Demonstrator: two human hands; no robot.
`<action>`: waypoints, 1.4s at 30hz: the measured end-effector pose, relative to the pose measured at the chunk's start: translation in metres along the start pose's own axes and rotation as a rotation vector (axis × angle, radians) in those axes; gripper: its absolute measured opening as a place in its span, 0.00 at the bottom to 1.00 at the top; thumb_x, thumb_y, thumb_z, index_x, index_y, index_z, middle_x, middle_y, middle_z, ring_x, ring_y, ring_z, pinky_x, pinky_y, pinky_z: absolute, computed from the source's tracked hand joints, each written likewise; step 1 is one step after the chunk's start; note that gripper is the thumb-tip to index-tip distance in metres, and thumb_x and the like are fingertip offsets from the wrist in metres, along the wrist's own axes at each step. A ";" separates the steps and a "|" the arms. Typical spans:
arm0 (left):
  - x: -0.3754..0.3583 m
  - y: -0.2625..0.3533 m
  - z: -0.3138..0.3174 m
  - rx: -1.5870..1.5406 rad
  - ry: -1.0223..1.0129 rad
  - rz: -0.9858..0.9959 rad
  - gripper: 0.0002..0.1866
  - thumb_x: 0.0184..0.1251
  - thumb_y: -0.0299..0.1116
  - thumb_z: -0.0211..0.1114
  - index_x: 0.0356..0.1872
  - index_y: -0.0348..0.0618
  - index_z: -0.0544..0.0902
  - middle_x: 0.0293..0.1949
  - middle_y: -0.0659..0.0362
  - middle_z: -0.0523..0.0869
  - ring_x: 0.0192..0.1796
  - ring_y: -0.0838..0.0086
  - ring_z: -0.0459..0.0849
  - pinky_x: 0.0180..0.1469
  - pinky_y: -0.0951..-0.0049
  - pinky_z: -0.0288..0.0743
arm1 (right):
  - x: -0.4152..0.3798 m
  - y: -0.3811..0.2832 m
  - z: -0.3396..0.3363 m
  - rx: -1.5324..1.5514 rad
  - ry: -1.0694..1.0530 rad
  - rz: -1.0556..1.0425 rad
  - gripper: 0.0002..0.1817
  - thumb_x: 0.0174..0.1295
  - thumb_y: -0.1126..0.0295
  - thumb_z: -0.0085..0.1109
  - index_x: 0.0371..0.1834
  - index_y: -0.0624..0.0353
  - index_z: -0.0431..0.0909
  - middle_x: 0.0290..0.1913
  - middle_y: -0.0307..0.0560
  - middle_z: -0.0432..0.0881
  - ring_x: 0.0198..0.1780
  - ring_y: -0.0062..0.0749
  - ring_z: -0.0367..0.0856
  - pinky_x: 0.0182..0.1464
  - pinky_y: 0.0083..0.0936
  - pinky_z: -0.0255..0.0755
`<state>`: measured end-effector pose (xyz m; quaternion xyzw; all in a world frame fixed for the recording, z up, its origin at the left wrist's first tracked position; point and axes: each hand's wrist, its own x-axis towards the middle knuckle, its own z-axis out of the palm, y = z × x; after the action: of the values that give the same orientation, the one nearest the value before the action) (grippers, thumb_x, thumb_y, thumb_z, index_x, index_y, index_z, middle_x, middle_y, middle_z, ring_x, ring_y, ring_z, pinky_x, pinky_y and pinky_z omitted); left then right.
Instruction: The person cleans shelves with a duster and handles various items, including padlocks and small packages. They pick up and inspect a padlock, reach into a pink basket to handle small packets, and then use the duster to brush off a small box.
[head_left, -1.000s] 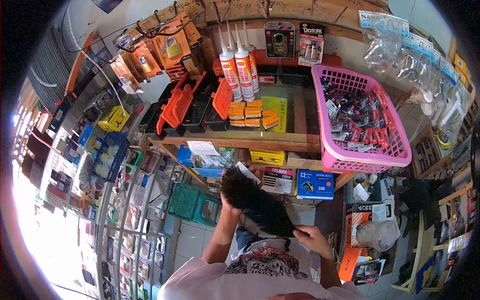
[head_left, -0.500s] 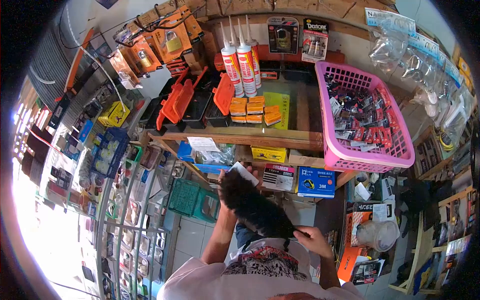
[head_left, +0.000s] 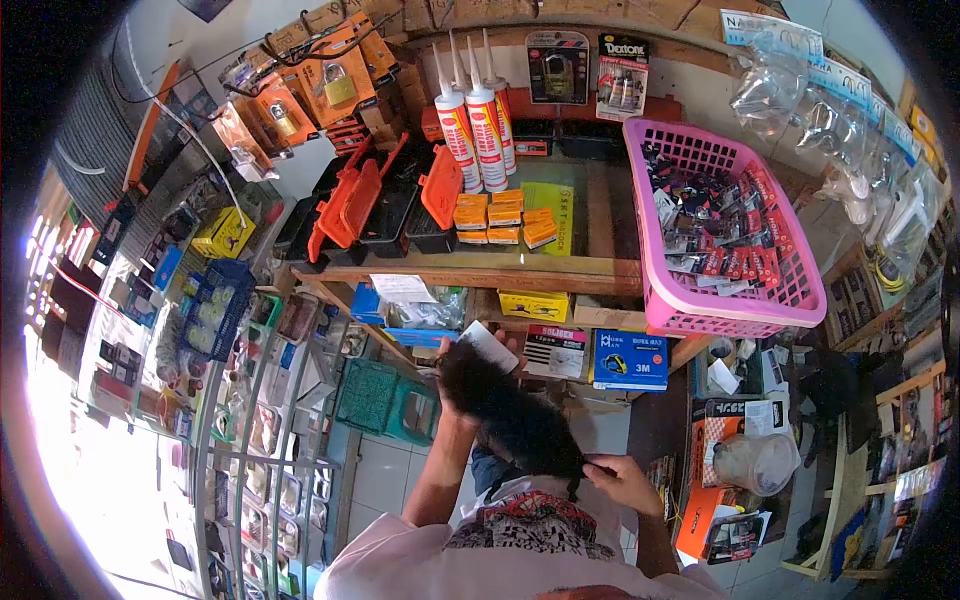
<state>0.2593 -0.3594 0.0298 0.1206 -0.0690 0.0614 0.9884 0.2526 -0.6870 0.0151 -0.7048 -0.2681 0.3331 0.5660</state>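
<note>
A black fluffy duster (head_left: pixel 512 418) lies across the front of my body. My right hand (head_left: pixel 624 483) is closed around its narrow lower end. At the duster's upper end, my left hand (head_left: pixel 450 404) holds a flat white packet (head_left: pixel 492 346), with fingertips showing at its edges. The duster covers much of that packet and most of my left palm. Just beyond the packet are a Soligen box (head_left: pixel 555 350) and a blue tape-measure box (head_left: pixel 630 361) on the lower shelf.
A wooden-edged glass counter (head_left: pixel 480 273) carries silicone sealant tubes (head_left: pixel 487 130), small orange boxes (head_left: pixel 504 208), orange-lidded black cases (head_left: pixel 350 205) and a pink basket (head_left: pixel 733 318) of packaged items. Stocked shelves (head_left: pixel 255 440) stand at left. Green crates (head_left: pixel 385 398) sit on the floor.
The duster has shifted slightly over the white packet, and its fibres look more blurred. Both hands keep their holds. The whole view has tilted a little.
</note>
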 end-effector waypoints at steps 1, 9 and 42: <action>0.000 0.001 0.000 -0.022 -0.074 -0.016 0.35 0.75 0.61 0.42 0.72 0.46 0.69 0.70 0.52 0.73 0.72 0.55 0.69 0.76 0.47 0.53 | 0.000 -0.002 0.000 -0.003 0.042 0.023 0.15 0.72 0.64 0.59 0.53 0.65 0.82 0.29 0.34 0.79 0.31 0.14 0.71 0.32 0.19 0.68; -0.004 -0.004 0.007 -0.111 -0.048 -0.014 0.37 0.75 0.62 0.41 0.72 0.44 0.68 0.68 0.50 0.75 0.71 0.55 0.70 0.76 0.48 0.54 | 0.000 -0.001 -0.003 0.050 0.021 0.151 0.13 0.71 0.65 0.60 0.47 0.66 0.83 0.25 0.31 0.75 0.27 0.13 0.69 0.29 0.17 0.65; -0.007 0.000 -0.001 -0.058 0.017 0.007 0.34 0.74 0.62 0.46 0.70 0.48 0.71 0.66 0.50 0.77 0.70 0.53 0.72 0.74 0.41 0.57 | 0.003 -0.007 -0.004 0.067 -0.034 0.102 0.14 0.71 0.66 0.60 0.54 0.65 0.81 0.28 0.32 0.76 0.29 0.16 0.73 0.31 0.19 0.68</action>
<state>0.2529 -0.3603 0.0279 0.0913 -0.0628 0.0640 0.9918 0.2577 -0.6859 0.0220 -0.6924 -0.2299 0.3821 0.5671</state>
